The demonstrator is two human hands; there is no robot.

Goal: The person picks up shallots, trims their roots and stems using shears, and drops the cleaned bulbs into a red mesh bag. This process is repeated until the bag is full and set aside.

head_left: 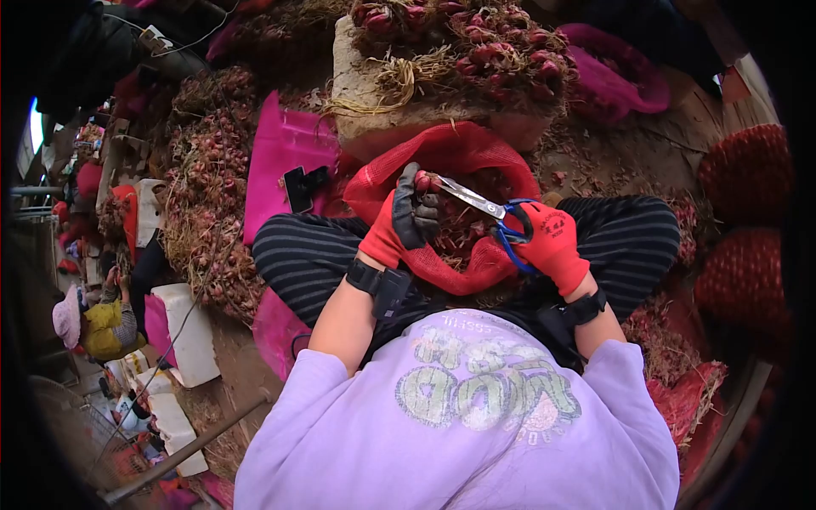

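My left hand (406,217), in a red glove with a dark palm, is closed around a small red shallot (429,180). My right hand (544,240), gloved in red too, grips the blue handles of a pair of scissors (472,199). The blades point left and their tips reach the shallot at my left fingers. Below both hands, between my crossed legs, a red mesh bag (501,138) lies with its mouth spread, shallots and dry trimmings inside it.
A pale block (361,81) ahead carries bunched shallots (510,51). A shallot heap (208,187) spreads at left, beside a pink sheet (276,161) with a black phone-like device (303,187). Full red mesh sacks (744,272) stand at right. Another person (110,327) sits far left.
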